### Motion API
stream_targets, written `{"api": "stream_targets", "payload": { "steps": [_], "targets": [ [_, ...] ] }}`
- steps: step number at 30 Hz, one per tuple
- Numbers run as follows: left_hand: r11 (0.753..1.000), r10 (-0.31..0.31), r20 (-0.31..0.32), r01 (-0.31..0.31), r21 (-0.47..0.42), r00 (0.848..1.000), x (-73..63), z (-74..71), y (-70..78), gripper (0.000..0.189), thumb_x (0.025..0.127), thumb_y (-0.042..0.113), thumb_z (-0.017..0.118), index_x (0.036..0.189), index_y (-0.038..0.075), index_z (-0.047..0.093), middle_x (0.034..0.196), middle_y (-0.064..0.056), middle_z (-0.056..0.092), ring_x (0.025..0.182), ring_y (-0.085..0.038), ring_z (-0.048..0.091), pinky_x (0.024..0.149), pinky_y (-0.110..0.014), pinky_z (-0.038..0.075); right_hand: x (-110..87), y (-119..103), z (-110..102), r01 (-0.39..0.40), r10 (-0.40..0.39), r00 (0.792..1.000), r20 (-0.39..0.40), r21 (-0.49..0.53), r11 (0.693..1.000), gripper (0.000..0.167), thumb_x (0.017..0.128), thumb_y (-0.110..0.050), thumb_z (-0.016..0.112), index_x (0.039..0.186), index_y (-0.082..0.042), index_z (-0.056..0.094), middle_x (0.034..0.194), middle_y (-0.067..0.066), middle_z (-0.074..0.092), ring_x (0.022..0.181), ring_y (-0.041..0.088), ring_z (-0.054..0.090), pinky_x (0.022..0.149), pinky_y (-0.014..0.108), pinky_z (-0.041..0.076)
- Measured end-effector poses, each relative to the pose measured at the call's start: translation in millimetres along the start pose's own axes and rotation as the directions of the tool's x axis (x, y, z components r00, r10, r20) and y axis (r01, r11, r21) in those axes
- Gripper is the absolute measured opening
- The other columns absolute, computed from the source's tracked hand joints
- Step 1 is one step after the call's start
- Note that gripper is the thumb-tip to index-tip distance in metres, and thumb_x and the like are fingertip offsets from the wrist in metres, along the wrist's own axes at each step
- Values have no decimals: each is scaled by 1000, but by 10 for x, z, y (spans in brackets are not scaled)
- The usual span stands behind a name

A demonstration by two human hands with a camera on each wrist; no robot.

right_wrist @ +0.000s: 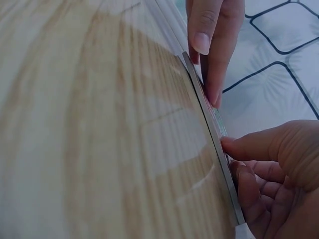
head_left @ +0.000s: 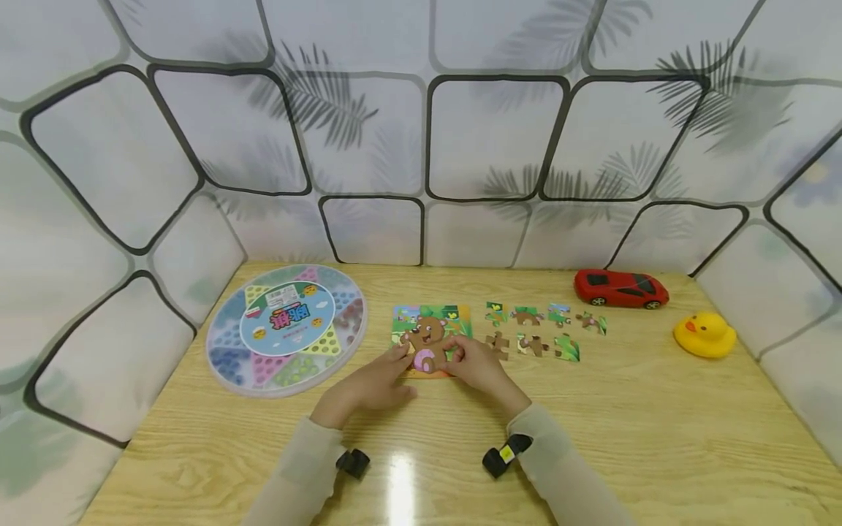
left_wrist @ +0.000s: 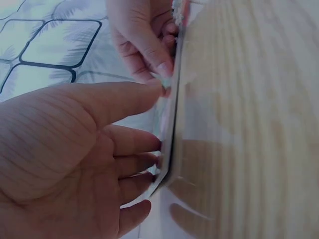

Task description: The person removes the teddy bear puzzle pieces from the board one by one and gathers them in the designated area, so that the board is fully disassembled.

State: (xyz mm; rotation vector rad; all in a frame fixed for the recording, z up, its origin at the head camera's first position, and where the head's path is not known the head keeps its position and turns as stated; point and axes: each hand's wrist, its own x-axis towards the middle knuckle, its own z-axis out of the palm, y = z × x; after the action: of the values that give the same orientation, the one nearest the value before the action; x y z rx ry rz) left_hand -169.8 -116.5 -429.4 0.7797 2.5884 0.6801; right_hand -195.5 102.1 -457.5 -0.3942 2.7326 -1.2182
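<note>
A bear jigsaw puzzle [head_left: 430, 330] lies flat in its thin tray on the table, with green scenery around the brown bear. My left hand [head_left: 375, 381] rests at its lower left, fingers extended over the edge and the thumb toward the bear's belly. At the lower right, my right hand [head_left: 483, 369] pinches a puzzle piece, mostly hidden by the fingers, against the puzzle surface. The left wrist view shows the right hand's fingertips low over the puzzle, near the left thumb. Loose puzzle pieces [head_left: 527, 315] lie in two rows to the right.
A round Chinese checkers board [head_left: 289, 329] in clear wrapping lies at the left. A red toy car [head_left: 620, 288] stands at the back right, with a yellow rubber duck [head_left: 704, 334] nearer the right edge. A patterned wall [head_left: 496, 135] closes off the wooden table [head_left: 658, 424].
</note>
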Motion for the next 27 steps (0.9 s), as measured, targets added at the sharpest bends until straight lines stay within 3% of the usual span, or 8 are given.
{"api": "stream_targets", "payload": {
  "steps": [6, 16, 22, 27],
  "targets": [
    [1000, -14, 5, 14, 16, 1000, -46, -75, 21, 60, 94, 24, 59, 139, -10, 38, 152, -24, 22, 139, -39, 22, 111, -47, 25, 1, -21, -1, 7, -7, 1000, 0, -15, 1000, 24, 81, -16, 75, 101, -8, 64, 65, -4, 53, 51, 8, 41, 49, 21, 31],
    [999, -32, 62, 34, -22, 998, -40, -74, -24, 63, 96, 26, 56, 143, -8, 32, 155, -22, 14, 142, -36, 13, 113, -46, 21, 4, -12, 14, -3, 2, 1000, -28, -12, 1000, 26, 81, -17, 75, 102, -9, 63, 65, -4, 52, 53, 10, 42, 51, 23, 34],
    [1000, -5, 91, 8, -29, 996, -38, -62, -67, 66, 95, 27, 57, 144, -8, 29, 155, -23, 11, 143, -38, 8, 113, -48, 18, -19, -9, 28, -7, 9, 999, -50, 35, 999, 23, 81, -13, 75, 101, -11, 62, 68, -1, 51, 56, 13, 42, 54, 26, 35],
    [1000, 4, 97, -1, -28, 995, -42, -48, -77, 68, 95, 28, 56, 144, -9, 27, 155, -23, 9, 143, -38, 6, 114, -47, 16, -33, -51, 32, -30, 38, 996, -81, 102, 994, 19, 81, -7, 73, 96, -12, 62, 80, 3, 54, 66, 15, 46, 57, 29, 38]
  ]
}}
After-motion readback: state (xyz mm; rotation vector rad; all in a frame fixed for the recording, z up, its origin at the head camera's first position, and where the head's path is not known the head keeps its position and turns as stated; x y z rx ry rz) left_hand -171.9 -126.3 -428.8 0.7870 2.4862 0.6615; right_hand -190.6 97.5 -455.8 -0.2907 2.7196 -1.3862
